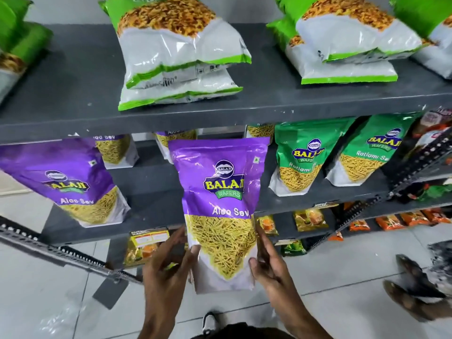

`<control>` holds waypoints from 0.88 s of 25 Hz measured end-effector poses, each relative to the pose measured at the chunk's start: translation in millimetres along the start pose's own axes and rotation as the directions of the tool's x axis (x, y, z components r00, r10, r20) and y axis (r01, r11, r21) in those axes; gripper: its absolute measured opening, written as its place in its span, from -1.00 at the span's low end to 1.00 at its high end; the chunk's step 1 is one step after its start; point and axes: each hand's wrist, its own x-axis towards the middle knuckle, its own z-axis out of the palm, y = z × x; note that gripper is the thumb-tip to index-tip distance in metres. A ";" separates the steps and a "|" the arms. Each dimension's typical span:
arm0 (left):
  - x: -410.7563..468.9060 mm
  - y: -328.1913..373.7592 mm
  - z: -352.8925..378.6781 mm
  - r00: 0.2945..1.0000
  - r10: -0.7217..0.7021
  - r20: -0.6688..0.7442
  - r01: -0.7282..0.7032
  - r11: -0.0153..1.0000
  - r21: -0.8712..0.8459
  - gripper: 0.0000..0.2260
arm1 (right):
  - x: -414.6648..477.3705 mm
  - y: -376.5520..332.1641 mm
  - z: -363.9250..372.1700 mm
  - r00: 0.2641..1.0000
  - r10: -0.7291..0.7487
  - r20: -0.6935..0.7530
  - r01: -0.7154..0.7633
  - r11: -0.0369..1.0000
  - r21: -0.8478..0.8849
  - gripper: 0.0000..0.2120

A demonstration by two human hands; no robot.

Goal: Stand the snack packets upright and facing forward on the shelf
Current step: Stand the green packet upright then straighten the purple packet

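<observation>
While pinched at lower edges between left hand (168,260) and right hand (266,260), glossy purple foil Aloo Sev pouch (220,204) held before grey metal middle shelf (151,192); advise seating base flat, label outward.

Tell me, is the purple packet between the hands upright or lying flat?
Upright: the purple packet shows its front, top edge up, held between left hand and right hand.

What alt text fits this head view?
Both hands, left hand and right hand, hold a purple Aloo Sev packet upright, front forward, before the grey middle shelf. Green Ratlami Sev packets stand to its right.
</observation>
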 end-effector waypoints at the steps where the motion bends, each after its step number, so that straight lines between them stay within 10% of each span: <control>1: -8.1 7.6 -4.5 1.000 0.029 -0.010 -0.029 0.999 0.019 -0.66 | -9.2 -7.8 0.1 1.000 -0.013 0.014 0.013 1.000 0.002 -0.37; 22: 119.7 -36.8 10.6 0.988 0.028 0.149 -0.068 0.960 0.271 -0.62 | 110.6 5.1 20.6 0.999 0.021 -0.042 -0.032 0.966 -0.258 -0.36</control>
